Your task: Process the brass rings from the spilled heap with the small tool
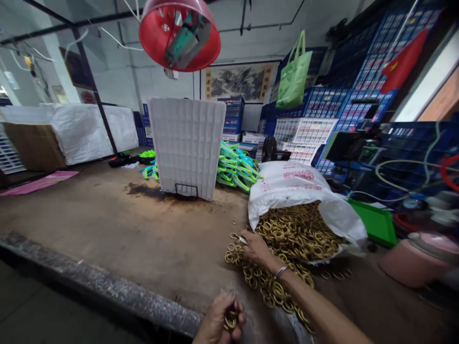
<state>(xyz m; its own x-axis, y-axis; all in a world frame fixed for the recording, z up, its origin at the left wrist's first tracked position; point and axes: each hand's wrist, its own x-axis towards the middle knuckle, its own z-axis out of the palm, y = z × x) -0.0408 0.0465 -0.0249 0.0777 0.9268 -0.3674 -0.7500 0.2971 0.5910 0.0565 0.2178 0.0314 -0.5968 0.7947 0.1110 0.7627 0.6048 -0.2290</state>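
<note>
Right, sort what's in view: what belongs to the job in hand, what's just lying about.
In the job:
- Left hand, holding metal rings
- Right hand, at the loose rings
- Open white sack of rings

Seemingly just about:
- Pink sheet
- Green tray
- Hanging green bag

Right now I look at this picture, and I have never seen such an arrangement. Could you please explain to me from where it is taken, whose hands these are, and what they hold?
There is no machine doing the handling: these are one person's bare hands. The single camera is worn on that person's head, looking forward and down.

The left hand, near the table's front edge, holds a few brass-coloured rings. The right hand is at the loose pile beside the open white sack, which is full of similar rings; whether it grips any is hard to tell.

On the brown table you also see an upright white panel, with bright green items behind it.
</note>
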